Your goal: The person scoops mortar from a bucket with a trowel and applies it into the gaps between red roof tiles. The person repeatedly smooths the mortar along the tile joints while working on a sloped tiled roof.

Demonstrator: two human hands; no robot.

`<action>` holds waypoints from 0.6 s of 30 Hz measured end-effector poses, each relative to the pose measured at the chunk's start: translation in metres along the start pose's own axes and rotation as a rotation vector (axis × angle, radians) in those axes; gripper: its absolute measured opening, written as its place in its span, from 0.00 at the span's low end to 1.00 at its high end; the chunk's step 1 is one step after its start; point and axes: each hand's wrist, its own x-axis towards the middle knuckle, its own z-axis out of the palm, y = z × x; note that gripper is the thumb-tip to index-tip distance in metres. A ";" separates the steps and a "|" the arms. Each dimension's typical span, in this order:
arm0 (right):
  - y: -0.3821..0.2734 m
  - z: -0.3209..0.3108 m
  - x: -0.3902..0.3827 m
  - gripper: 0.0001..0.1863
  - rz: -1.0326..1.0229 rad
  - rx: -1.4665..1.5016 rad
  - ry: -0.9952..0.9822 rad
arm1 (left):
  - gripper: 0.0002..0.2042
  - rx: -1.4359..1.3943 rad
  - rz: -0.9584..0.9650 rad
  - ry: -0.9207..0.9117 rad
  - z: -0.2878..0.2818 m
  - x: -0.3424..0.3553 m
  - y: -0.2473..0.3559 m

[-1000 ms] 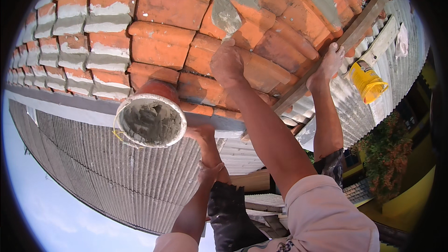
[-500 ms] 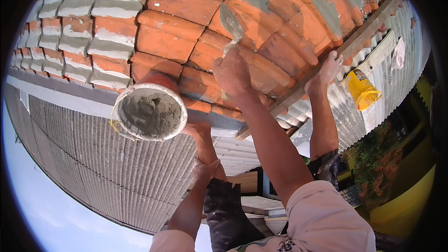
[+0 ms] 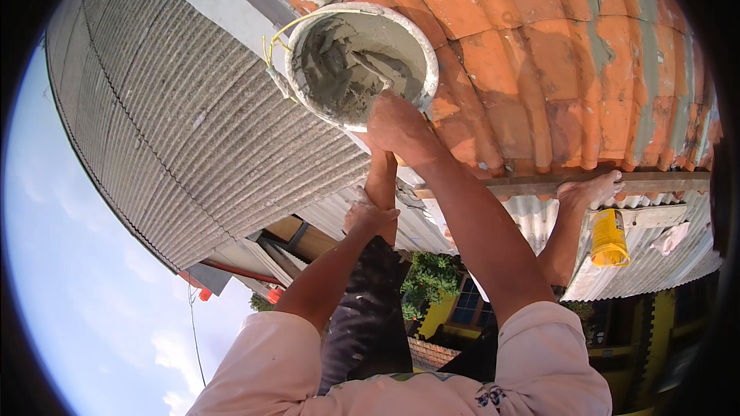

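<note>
Head view. The trowel [image 3: 375, 71] is inside the bucket [image 3: 431, 65], its blade hard to distinguish from the grey mortar [image 3: 324, 50]. Its long axis slants from near right to far left, the blade end directed far left. The right hand [image 3: 401, 127] is clamped on the handle at the bucket's near rim, back of the hand up, forearm reaching far and left. The left hand [image 3: 370, 216] is wrapped round the left shin [image 3: 382, 173], forearm angled far and right. Orange tiles [image 3: 570, 54] lie right of the bucket; a yellow tub [image 3: 609, 239] is at near right.
</note>
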 end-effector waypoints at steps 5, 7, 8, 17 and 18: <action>0.008 0.054 0.072 0.11 -0.234 -0.227 -0.056 | 0.64 -0.087 0.004 -0.084 -0.006 0.004 -0.008; 0.008 0.055 0.078 0.10 -0.328 -0.320 -0.144 | 0.64 -0.096 0.007 -0.086 -0.004 0.004 -0.010; 0.007 0.051 0.077 0.10 -0.403 -0.339 -0.144 | 0.64 -0.097 0.020 -0.080 -0.003 0.004 -0.011; 0.004 -0.041 -0.064 0.17 0.115 1.234 -0.432 | 0.64 -0.079 -0.019 -0.080 -0.002 0.001 -0.006; 0.005 -0.048 -0.089 0.18 0.072 1.289 -0.333 | 0.64 -0.065 -0.003 -0.090 -0.002 0.002 -0.002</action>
